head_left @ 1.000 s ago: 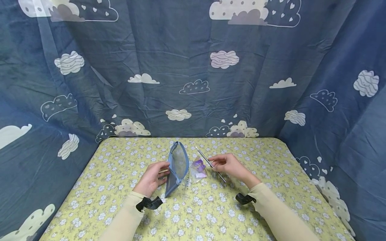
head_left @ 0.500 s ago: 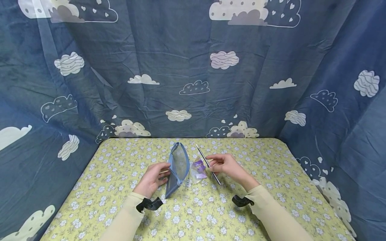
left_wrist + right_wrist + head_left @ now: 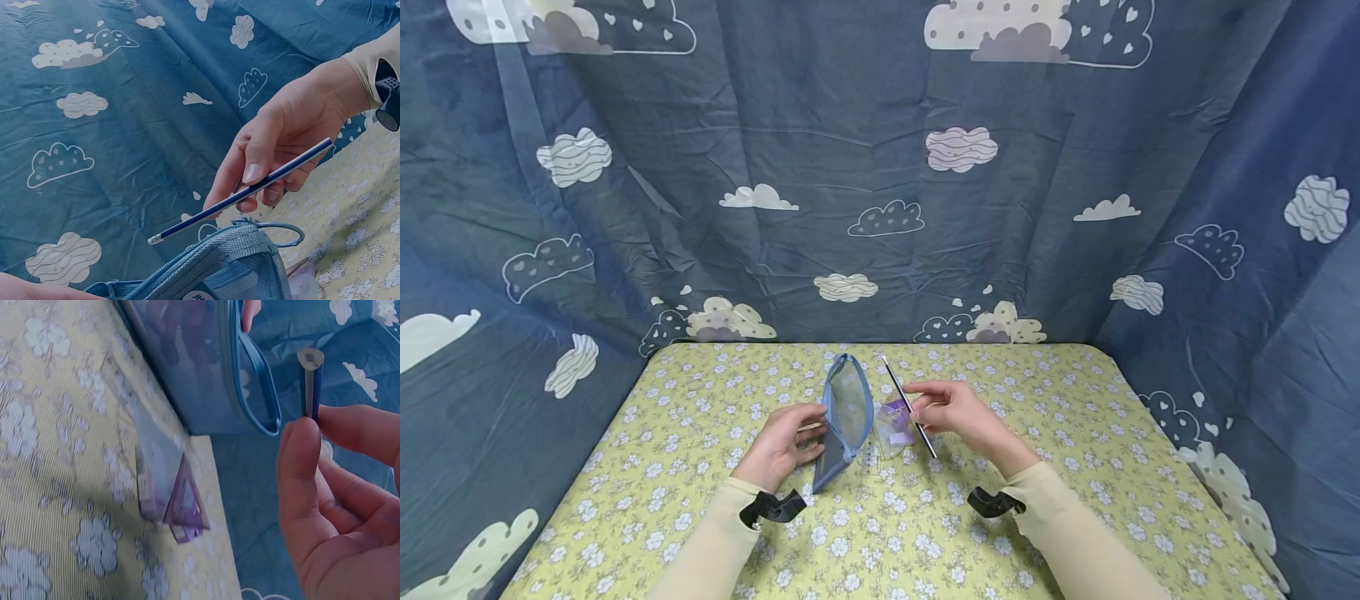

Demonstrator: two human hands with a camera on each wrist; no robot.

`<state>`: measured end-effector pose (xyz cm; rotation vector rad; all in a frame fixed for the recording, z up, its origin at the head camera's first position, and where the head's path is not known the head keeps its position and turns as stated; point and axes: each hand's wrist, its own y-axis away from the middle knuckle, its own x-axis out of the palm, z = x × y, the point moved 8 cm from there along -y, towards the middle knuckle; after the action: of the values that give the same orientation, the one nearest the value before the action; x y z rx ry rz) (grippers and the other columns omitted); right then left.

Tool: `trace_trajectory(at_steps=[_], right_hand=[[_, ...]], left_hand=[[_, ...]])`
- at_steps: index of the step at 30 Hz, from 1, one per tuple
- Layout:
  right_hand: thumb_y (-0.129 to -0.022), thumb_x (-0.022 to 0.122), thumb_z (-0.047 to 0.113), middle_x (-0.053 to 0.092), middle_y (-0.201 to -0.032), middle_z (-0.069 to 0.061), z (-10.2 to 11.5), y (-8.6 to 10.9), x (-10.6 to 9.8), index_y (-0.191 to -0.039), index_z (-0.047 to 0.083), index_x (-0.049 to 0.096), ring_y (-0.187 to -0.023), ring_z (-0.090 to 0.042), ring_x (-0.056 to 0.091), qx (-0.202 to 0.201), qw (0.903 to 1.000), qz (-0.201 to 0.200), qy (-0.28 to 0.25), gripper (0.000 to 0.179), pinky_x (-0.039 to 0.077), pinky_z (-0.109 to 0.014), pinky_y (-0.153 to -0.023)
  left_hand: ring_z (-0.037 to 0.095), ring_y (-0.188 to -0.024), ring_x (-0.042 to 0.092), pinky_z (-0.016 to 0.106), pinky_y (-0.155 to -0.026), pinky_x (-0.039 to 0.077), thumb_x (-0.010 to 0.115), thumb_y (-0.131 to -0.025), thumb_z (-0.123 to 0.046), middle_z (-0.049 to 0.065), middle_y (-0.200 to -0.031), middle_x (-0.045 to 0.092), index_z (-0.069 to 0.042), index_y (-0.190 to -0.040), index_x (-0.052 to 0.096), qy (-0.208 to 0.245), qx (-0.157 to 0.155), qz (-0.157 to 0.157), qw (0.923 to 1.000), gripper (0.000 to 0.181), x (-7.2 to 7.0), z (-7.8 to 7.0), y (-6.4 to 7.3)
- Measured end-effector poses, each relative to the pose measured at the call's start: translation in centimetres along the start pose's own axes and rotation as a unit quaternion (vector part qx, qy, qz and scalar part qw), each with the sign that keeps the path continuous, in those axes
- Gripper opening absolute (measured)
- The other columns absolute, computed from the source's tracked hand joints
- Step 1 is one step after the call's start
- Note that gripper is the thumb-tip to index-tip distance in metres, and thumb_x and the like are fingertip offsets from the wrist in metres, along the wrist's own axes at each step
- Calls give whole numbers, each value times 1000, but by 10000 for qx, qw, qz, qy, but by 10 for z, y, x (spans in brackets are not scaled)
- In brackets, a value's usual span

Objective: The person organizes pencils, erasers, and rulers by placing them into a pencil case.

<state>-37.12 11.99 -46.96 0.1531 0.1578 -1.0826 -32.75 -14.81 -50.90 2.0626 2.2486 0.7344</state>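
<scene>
My right hand (image 3: 958, 412) pinches a blue-and-silver striped pencil (image 3: 212, 209) between thumb and fingers. The pencil slants in the air just right of the pouch; its flat, unsharpened end faces the camera in the right wrist view, and a pale tip shows at the far end. On the left, my left hand (image 3: 781, 446) grips the side of a blue mesh zip pouch (image 3: 831, 460), whose mouth gapes toward the right. In the left wrist view the pouch (image 3: 234, 265) shows its zip edge and a loop; only a sliver of my left hand appears there.
A clear packet with purple set squares (image 3: 187, 500) lies on the table between the pouch and my right hand. Beside it is a clear strip with markings (image 3: 869, 458). A yellow floral cloth (image 3: 910, 533) covers the table, and a blue cloud-print curtain (image 3: 880, 167) surrounds it.
My right hand has moved left with the pencil, closer to the pouch and over the packet's edge. The left hand and pouch stay nearly still.
</scene>
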Motion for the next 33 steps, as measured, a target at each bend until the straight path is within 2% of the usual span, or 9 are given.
trace_trajectory(at_steps=[4, 8, 12, 15, 21, 28, 33], right_hand=[[-93, 73, 14, 67, -109, -21, 2, -1, 3, -138, 15, 61, -96, -35, 67, 63, 9999, -71, -128, 46, 55, -47, -82], [-95, 71, 14, 64, -113, -26, 2, -3, 7, -139, 13, 59, -101, -36, 65, 146, 9992, -62, -363, 46, 55, -44, -82], [-96, 70, 15, 64, -116, -22, 4, -4, 11, -140, 13, 58, -105, -34, 63, 205, 9986, -35, -490, 45, 54, -43, -84], [-96, 70, 13, 64, -116, -21, 6, -6, 15, -140, 12, 59, -102, -30, 65, 205, 9980, -14, -600, 46, 54, -44, -84], [-93, 72, 8, 68, -110, -24, 9, -8, 23, -137, 10, 61, -88, -24, 67, 240, 9956, -22, -911, 45, 56, -37, -73], [-94, 72, 9, 69, -105, -18, 14, -11, 33, -138, 9, 60, -86, -23, 67, 164, 9962, 116, -842, 45, 57, -35, -73], [-95, 71, 11, 67, -108, -23, 16, -14, 42, -139, 9, 59, -80, -19, 65, 173, 9961, 255, -828, 46, 56, -34, -72]], left_hand=[[35, -105, 57, 51, -92, 45, 75, -89, -17, 8, -94, 64, -11, -91, 67, -83, 55, 26, 9999, 11, 1, 0, -1], [36, -106, 57, 51, -93, 45, 75, -90, -16, 8, -92, 64, -10, -90, 67, -168, 100, 91, 9998, 9, 3, 0, -1], [36, -105, 58, 49, -91, 46, 74, -90, -14, 6, -90, 64, -10, -90, 67, -182, 136, 103, 9997, 8, 4, 1, -2], [34, -103, 59, 47, -90, 46, 74, -90, -14, 6, -90, 65, -9, -91, 68, -147, 148, 78, 9998, 8, 4, 0, -2], [33, -102, 59, 49, -94, 45, 75, -89, -14, 5, -91, 66, -8, -92, 69, -127, 115, 82, 9998, 9, 3, 0, -2], [28, -94, 60, 50, -95, 43, 76, -89, -16, 5, -91, 67, -8, -90, 70, -205, 202, 27, 9996, 10, 4, -3, -2], [28, -93, 60, 49, -95, 41, 75, -90, -16, 5, -88, 67, -7, -87, 68, -334, 307, 42, 9990, 11, 5, -5, -4]])
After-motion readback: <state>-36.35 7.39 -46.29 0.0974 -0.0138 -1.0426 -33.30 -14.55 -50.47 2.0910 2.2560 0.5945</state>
